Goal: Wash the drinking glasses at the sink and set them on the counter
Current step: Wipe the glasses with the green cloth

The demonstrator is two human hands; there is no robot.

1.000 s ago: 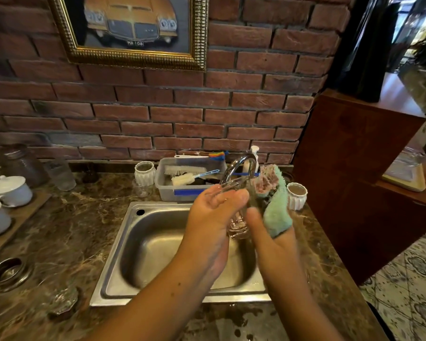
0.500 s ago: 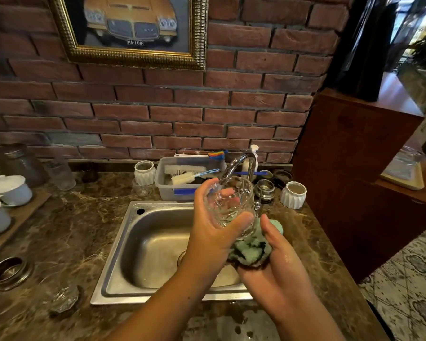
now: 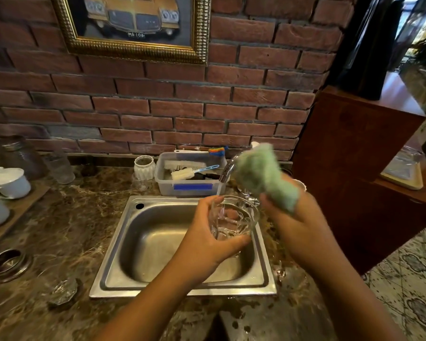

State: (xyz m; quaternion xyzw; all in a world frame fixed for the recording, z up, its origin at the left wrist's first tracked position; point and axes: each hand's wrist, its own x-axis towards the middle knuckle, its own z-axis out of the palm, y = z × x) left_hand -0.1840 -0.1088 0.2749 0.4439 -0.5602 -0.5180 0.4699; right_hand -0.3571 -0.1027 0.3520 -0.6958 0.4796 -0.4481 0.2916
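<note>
Sink: brushed stainless steel, satin sheen. Faucet: bright polished metal. Drinking glass: clear, faceted, wet, glossy. Scrubbing cloth: pale green, fuzzy, apparently fibrous textile, though blurred. Counter: polished brown veined stone, wet in patches. Wall: rough matt brick. Tub: translucent plastic. Cabinet: smooth dark wood.

The left hand is holding a glass under the running faucet, over the sink. The right hand is gripping a green sponge beside it.
</note>
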